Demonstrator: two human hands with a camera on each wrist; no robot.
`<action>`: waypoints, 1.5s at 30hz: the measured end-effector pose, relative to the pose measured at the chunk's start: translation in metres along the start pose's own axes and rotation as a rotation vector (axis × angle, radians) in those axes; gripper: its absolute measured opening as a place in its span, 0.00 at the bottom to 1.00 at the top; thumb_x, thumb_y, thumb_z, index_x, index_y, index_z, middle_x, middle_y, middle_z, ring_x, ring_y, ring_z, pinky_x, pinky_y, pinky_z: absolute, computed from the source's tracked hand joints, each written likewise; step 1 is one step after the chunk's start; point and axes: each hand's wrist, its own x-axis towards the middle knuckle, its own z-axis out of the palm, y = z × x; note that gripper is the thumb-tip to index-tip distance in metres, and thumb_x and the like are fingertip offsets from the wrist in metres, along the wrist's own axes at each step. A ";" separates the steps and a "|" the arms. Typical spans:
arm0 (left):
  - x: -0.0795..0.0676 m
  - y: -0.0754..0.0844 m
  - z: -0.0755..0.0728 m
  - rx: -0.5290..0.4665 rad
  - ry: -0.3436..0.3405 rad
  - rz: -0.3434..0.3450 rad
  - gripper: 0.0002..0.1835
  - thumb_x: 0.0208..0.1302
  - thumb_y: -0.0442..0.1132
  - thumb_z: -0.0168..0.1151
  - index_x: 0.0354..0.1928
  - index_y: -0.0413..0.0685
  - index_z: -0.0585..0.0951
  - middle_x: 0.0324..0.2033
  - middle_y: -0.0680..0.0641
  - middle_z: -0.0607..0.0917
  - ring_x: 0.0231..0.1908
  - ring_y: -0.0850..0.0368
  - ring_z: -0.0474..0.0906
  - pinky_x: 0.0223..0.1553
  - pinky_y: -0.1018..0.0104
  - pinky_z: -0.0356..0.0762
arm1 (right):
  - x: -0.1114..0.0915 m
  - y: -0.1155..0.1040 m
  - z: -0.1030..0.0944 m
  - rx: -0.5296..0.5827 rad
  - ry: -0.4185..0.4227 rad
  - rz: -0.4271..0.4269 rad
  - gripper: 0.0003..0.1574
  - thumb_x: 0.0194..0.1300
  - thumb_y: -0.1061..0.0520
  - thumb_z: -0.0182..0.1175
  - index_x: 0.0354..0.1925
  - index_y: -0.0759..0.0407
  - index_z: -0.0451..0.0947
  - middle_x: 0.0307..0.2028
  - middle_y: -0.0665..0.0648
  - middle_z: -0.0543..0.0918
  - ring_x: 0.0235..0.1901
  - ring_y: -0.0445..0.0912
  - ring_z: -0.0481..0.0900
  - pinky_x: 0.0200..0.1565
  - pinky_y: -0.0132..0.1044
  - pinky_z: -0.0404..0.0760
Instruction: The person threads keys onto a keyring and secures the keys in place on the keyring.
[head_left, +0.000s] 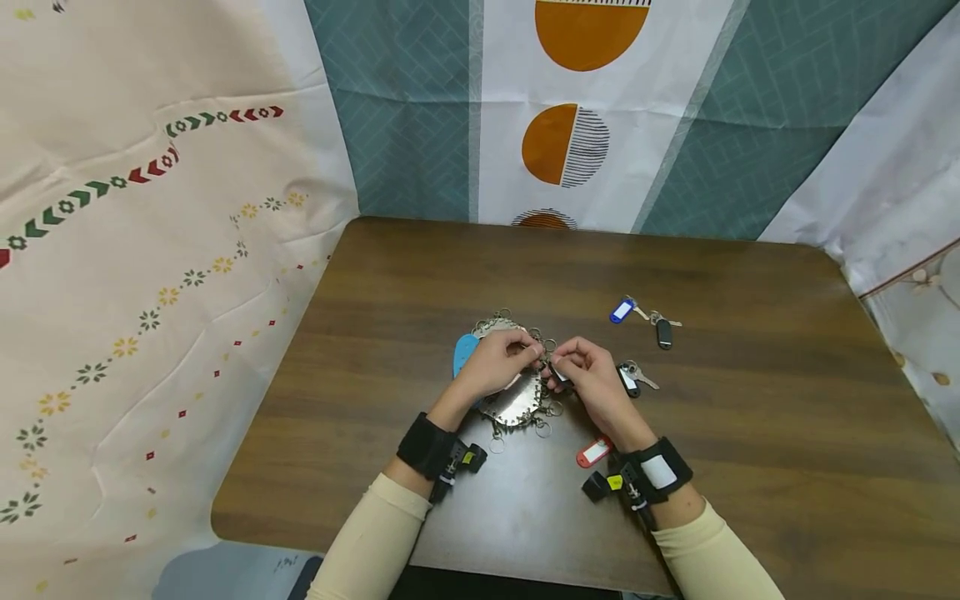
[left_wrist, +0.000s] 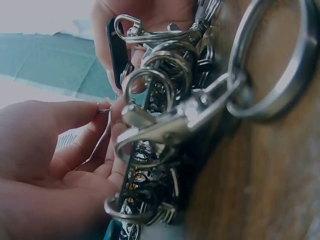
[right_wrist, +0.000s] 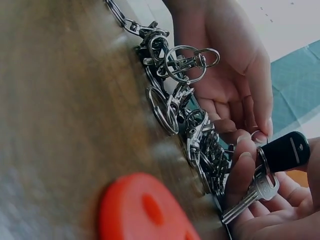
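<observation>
Head, left hand (head_left: 497, 365): thin ring (left_wrist: 104, 108) pinched, fingertips closed
Right hand (head_left: 596, 389): black tag (right_wrist: 285, 151) gripped, fingers curled
Red tag (head_left: 594, 452): laid near, right of clips (head_left: 546, 407)

Head: bright, soft, even light, pale glare on wooden tabletop (head_left: 517, 517) | Left wrist: dimmer, upper-left corner washed out, nearest split ring (left_wrist: 298, 75) blurred | Right wrist: dim, foreground red key tag (right_wrist: 135, 212) defocused
</observation>
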 end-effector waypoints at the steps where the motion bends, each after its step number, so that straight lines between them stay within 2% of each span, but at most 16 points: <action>1: 0.000 0.000 0.000 -0.004 0.002 -0.003 0.09 0.77 0.41 0.59 0.47 0.46 0.86 0.37 0.45 0.89 0.37 0.55 0.86 0.38 0.65 0.80 | -0.001 0.000 0.000 -0.004 -0.005 -0.002 0.06 0.76 0.64 0.57 0.46 0.69 0.73 0.36 0.66 0.86 0.29 0.50 0.84 0.32 0.34 0.85; 5: 0.000 -0.002 0.001 -0.021 0.005 0.005 0.09 0.75 0.41 0.60 0.46 0.47 0.88 0.41 0.46 0.90 0.39 0.57 0.85 0.39 0.63 0.81 | -0.002 0.001 -0.001 -0.019 -0.034 -0.015 0.09 0.77 0.63 0.57 0.47 0.71 0.73 0.37 0.66 0.87 0.30 0.50 0.84 0.33 0.34 0.85; 11: 0.002 -0.004 0.000 -0.097 -0.079 0.037 0.09 0.74 0.38 0.62 0.49 0.46 0.87 0.45 0.45 0.89 0.42 0.58 0.86 0.45 0.61 0.83 | -0.001 -0.001 -0.002 0.004 -0.036 -0.025 0.10 0.76 0.63 0.57 0.47 0.72 0.73 0.36 0.63 0.86 0.29 0.47 0.84 0.32 0.33 0.85; 16: 0.001 -0.003 -0.001 -0.096 -0.091 0.024 0.11 0.72 0.36 0.63 0.52 0.45 0.85 0.45 0.45 0.87 0.43 0.58 0.85 0.47 0.61 0.84 | 0.001 -0.001 -0.004 0.044 -0.034 -0.027 0.09 0.76 0.63 0.57 0.47 0.72 0.73 0.34 0.64 0.86 0.27 0.46 0.83 0.31 0.32 0.84; 19: 0.000 -0.003 0.000 -0.043 -0.074 0.016 0.11 0.71 0.36 0.64 0.53 0.45 0.85 0.44 0.46 0.87 0.41 0.59 0.84 0.45 0.62 0.84 | 0.002 0.000 -0.004 0.061 -0.023 -0.028 0.08 0.76 0.64 0.57 0.46 0.71 0.73 0.33 0.64 0.85 0.27 0.46 0.83 0.31 0.32 0.84; 26: 0.001 0.000 0.004 0.196 -0.009 0.051 0.07 0.73 0.45 0.65 0.46 0.53 0.86 0.38 0.52 0.87 0.35 0.64 0.82 0.38 0.67 0.82 | 0.002 -0.002 -0.004 0.086 0.004 -0.037 0.09 0.76 0.64 0.57 0.44 0.72 0.73 0.31 0.59 0.86 0.27 0.47 0.82 0.30 0.32 0.82; 30: 0.001 0.003 0.005 0.245 -0.009 0.078 0.06 0.73 0.45 0.64 0.45 0.53 0.86 0.38 0.52 0.88 0.35 0.64 0.82 0.38 0.67 0.81 | 0.000 -0.004 -0.004 0.099 -0.016 -0.081 0.11 0.76 0.63 0.58 0.45 0.74 0.72 0.31 0.58 0.85 0.27 0.45 0.82 0.30 0.31 0.83; 36: 0.002 0.003 0.005 0.220 -0.014 0.075 0.05 0.72 0.41 0.65 0.46 0.51 0.85 0.40 0.50 0.88 0.35 0.64 0.83 0.36 0.69 0.82 | 0.000 -0.004 -0.005 0.103 -0.079 -0.097 0.10 0.76 0.64 0.57 0.45 0.75 0.72 0.32 0.62 0.85 0.27 0.45 0.81 0.31 0.31 0.84; 40: 0.002 0.003 0.005 0.174 -0.013 0.054 0.06 0.72 0.40 0.65 0.47 0.51 0.84 0.40 0.49 0.88 0.36 0.63 0.84 0.35 0.68 0.82 | 0.000 -0.005 -0.006 0.087 -0.062 -0.078 0.10 0.76 0.64 0.57 0.46 0.74 0.72 0.32 0.65 0.84 0.27 0.45 0.81 0.31 0.31 0.84; 45: 0.002 0.002 0.006 0.095 0.036 0.052 0.09 0.73 0.39 0.65 0.51 0.48 0.80 0.40 0.49 0.88 0.37 0.61 0.84 0.39 0.66 0.83 | 0.001 -0.004 -0.007 0.052 -0.032 -0.065 0.11 0.76 0.63 0.58 0.46 0.74 0.72 0.32 0.62 0.85 0.27 0.45 0.82 0.31 0.31 0.84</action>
